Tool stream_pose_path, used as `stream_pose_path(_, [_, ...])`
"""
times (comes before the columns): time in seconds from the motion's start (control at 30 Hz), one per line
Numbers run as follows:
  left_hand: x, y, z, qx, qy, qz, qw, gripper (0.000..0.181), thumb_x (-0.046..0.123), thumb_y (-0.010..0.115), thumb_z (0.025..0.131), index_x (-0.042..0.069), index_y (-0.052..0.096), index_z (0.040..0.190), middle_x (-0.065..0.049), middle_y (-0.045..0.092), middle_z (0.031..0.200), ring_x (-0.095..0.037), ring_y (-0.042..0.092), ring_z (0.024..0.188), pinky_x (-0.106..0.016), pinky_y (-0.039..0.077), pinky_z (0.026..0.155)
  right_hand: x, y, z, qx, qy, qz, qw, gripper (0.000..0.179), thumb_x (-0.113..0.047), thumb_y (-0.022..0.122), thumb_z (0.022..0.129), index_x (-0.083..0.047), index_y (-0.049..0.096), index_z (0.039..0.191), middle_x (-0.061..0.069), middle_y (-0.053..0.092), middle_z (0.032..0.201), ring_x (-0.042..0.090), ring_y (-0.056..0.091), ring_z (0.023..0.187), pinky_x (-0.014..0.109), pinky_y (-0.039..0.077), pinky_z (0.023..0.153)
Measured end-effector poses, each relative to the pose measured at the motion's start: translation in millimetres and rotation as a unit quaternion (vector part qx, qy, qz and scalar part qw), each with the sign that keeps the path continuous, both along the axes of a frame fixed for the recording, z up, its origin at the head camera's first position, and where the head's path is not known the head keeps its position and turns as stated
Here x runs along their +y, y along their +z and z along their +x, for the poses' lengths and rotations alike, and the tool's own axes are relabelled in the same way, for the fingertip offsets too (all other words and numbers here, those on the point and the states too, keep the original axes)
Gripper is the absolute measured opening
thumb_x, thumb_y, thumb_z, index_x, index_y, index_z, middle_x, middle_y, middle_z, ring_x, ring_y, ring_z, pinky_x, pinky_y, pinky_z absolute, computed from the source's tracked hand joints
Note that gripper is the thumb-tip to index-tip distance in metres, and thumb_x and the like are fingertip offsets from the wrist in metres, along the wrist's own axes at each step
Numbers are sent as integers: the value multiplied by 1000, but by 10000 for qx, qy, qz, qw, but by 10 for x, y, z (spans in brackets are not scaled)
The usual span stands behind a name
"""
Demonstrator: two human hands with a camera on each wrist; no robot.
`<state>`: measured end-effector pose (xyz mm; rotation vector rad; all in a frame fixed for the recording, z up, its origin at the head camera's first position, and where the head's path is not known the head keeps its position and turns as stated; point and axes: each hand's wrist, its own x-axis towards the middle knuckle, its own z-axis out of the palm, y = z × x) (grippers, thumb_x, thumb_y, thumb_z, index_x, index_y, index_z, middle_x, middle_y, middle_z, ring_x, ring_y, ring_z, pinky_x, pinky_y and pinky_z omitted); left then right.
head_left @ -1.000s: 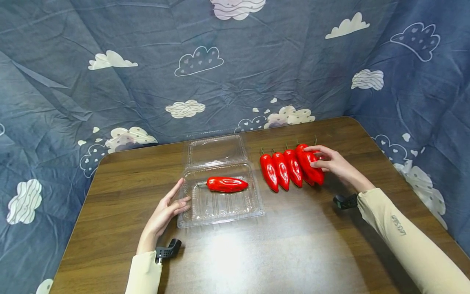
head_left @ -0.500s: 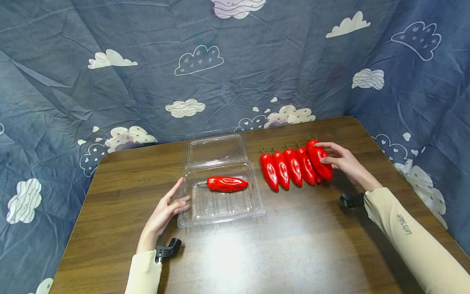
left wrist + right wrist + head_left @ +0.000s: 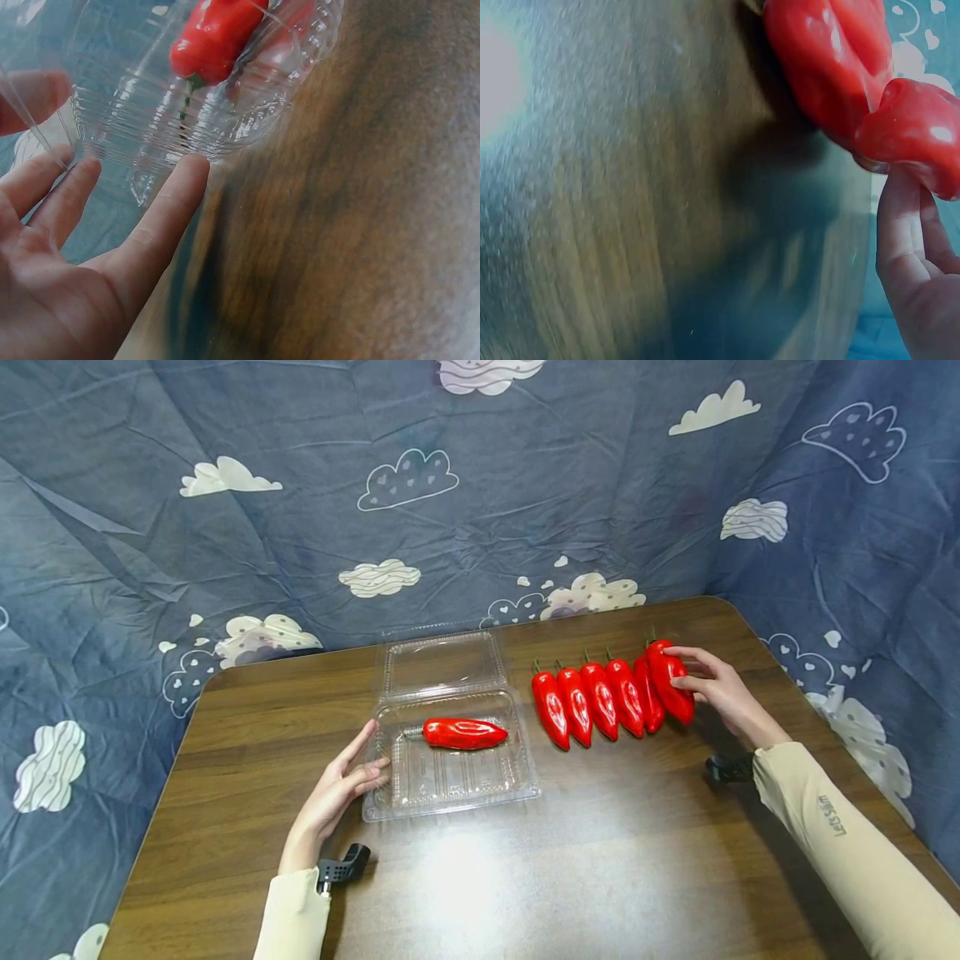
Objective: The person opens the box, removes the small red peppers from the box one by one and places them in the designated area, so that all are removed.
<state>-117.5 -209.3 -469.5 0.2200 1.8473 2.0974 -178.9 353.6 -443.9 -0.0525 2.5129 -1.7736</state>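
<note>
Red peppers with green stems lie side by side in a row [image 3: 601,702] right of centre in the head view. At its right end my right hand [image 3: 716,692] grips the last red pepper [image 3: 670,683] between thumb and fingers; it leans over its neighbour. In the right wrist view, fingers [image 3: 901,225] press against red pepper flesh. A clear plastic box [image 3: 457,789] stands at the centre, with one red pepper [image 3: 465,735] lying crosswise in it. My left hand [image 3: 332,797] rests at the box's left edge, fingers straight and touching it; one fingertip shows through the plastic.
The box's clear lid [image 3: 444,666] is folded back flat toward the rear of the wooden table [image 3: 600,860]. A blue cloth with clouds [image 3: 300,543] hangs behind the table and round its sides. Black wrist cameras [image 3: 347,864] sit at both wrists.
My right hand has moved right with the gripped pepper, to the end of the row, uncovering the peppers that were under or behind it. The left hand and box stay put.
</note>
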Motion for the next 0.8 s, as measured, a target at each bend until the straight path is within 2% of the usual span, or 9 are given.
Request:
stream_pose_path(0.4, [-7,-10,-1,74,-47,45,10000,72,-10,45,92,9,13,154,-6,1,159,-45,31,131,-38,45,97,94,-55,-7,25,-255,-27,9997,45,-6,54,95,-18,49,138,3,46,116,4,50,94,20,51,66])
stream_pose_path(0.6, [-4,-11,-5,96,-46,55,9999,71,-11,44,93,9,13,154,-6,3,159,-45,32,130,-38,45,97,100,-78,-9,8,-387,152,9991,43,-7,52,96,-14,47,137,13,44,122,3,49,92,21,52,66])
stream_pose_path(0.8, [-6,-14,-4,95,-48,54,9999,71,-11,44,93,9,13,154,-5,2,159,-45,32,130,-38,45,97,128,-147,-16,-94,-488,400,9980,47,-9,53,96,-6,40,141,19,41,129,2,47,92,19,50,68])
